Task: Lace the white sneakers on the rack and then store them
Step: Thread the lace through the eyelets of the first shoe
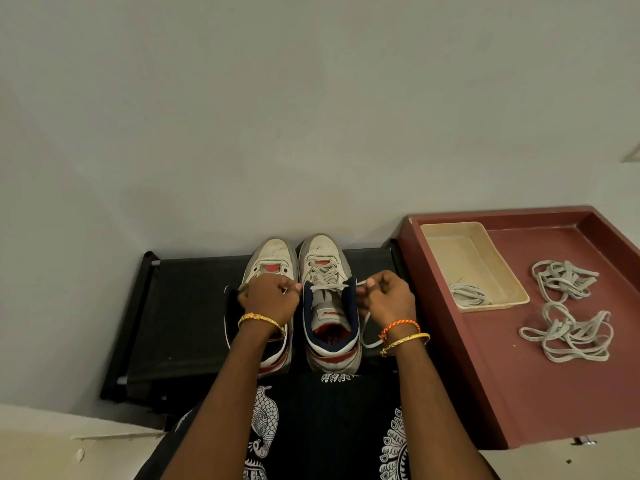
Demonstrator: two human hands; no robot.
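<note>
Two white sneakers stand side by side, toes to the wall, on a black rack [180, 306]. The right sneaker [325, 258] has a white lace [325, 277] crossed through most of its eyelets. My left hand [268, 296] pinches the lace's left end beside the shoe's collar. My right hand [388, 296] pinches the right end, whose tail hangs down past my wrist. The left sneaker [273, 254] shows no lace, and my left hand and forearm hide its rear half.
A dark red tray [485, 375] sits right of the rack. It holds a cream plastic bin [467, 251] with a coiled lace [467, 294] and two loose lace bundles [564, 278] [571, 336]. A plain wall stands behind; my patterned black garment [311, 427] is below.
</note>
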